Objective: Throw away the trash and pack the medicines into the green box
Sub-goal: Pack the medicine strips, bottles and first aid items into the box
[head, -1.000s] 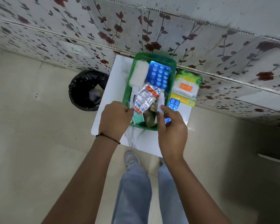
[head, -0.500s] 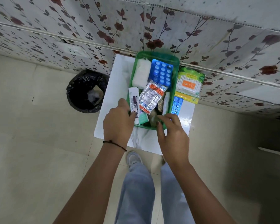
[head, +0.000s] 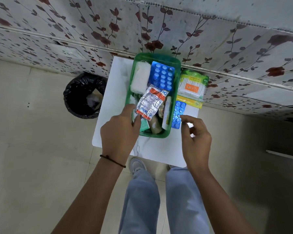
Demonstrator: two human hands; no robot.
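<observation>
The green box (head: 176, 76) stands on a small white table (head: 159, 149). It holds a white gauze roll (head: 140, 78), a large blue blister pack (head: 163, 75), a silver strip with orange ends (head: 150, 103), a white tube (head: 167, 114) and a brown bottle (head: 155, 127). My left hand (head: 120, 132) reaches over the box's front-left corner. Its thumb and forefinger pinch a white carton (head: 134, 115), mostly hidden under the silver strip. My right hand (head: 195, 137) hovers with fingers apart, its forefinger tip at a small blue blister pack (head: 178, 114) lying outside the box's right wall.
A cotton swab pack (head: 193, 85) and a yellow packet (head: 189, 102) lie on the table right of the box. A black-lined trash bin (head: 82, 95) stands on the floor to the table's left. The flowered wall runs right behind. My legs are under the table's front edge.
My right hand left the box's front rim and moved right to the small blue blister pack. My left hand pushed the white carton deeper into the box, under the silver strip.
</observation>
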